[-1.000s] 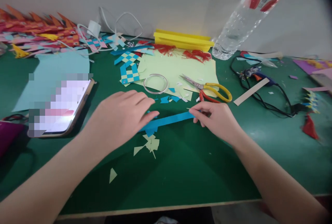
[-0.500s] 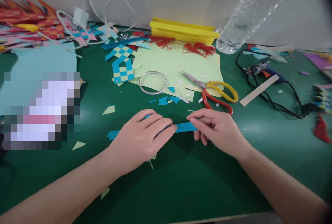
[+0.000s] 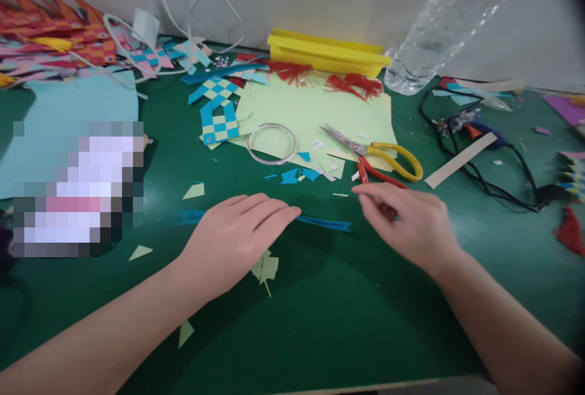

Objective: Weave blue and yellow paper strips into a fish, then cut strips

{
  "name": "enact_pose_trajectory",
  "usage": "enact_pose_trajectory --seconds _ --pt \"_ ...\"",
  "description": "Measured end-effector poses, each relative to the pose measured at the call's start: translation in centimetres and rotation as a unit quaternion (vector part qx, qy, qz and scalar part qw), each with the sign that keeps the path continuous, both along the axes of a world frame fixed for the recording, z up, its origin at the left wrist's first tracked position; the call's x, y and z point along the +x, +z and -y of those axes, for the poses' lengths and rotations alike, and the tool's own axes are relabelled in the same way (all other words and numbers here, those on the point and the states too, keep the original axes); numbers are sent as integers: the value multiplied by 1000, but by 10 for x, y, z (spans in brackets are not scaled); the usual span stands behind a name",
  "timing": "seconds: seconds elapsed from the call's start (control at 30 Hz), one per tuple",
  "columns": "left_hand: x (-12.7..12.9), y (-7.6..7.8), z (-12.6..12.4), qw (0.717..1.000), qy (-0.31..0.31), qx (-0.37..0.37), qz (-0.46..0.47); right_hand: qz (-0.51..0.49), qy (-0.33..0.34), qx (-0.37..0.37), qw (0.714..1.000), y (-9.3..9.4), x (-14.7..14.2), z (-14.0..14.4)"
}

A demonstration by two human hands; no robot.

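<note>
A folded blue paper strip (image 3: 325,223) lies under my left hand (image 3: 244,236), whose fingers are closed over its middle. One end sticks out to the right; the other, blurred, shows left of the hand. Apart from the strip's right end, my right hand (image 3: 406,221) hovers with thumb and index tips together and the other fingers curled, with nothing visible in the pinch. Just behind it lie scissors (image 3: 361,149) with one yellow and one red handle, the red one partly hidden by the hand. Pale green paper scraps (image 3: 266,268) lie below my left hand.
Green paper sheets (image 3: 315,102) carry a roll of clear tape or ring (image 3: 271,144) and scraps. Woven blue-and-green paper fish (image 3: 219,122) lie beside them. A pixelated phone-like object (image 3: 82,188) is at left. A plastic bottle (image 3: 448,29) leans at the wall; a black cord (image 3: 498,191) lies right.
My right hand has let go of the strip's right end and moved slightly right. The strip's free end now shows narrow, edge-on. My left hand stays on it, its fingers closer together.
</note>
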State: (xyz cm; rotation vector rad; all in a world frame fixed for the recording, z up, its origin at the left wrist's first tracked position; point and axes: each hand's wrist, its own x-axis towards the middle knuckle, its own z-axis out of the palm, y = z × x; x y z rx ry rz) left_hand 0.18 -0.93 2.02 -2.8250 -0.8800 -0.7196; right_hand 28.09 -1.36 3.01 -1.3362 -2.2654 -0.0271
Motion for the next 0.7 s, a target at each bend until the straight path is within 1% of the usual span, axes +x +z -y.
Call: enact_pose_trajectory --seconds 0.07,0.13,0.17,0.2,0.3,0.4,0.57,0.7 --pt "-1 0 1 1000 9 3 -5 29 -39 67 997 5 13 -5" --pt "-2 -1 2 1000 9 -2 -19 22 -116 93 989 9 26 -12" --pt "-2 -1 2 1000 9 -7 -27 20 -142 97 985 9 31 -15" --pt "-2 -1 2 999 8 -14 -34 28 -151 76 985 9 34 -18" --pt "-1 -2 0 999 14 -22 -38 41 -127 73 988 5 40 -25" --pt "-1 -2 -2 999 28 -5 -41 57 -104 58 991 -2 39 -29" --pt "-2 -1 -3 998 55 -4 -33 48 -125 26 991 -14 36 -30" --pt "0 0 -4 1000 11 -4 -12 54 -155 -41 986 -19 38 -31"
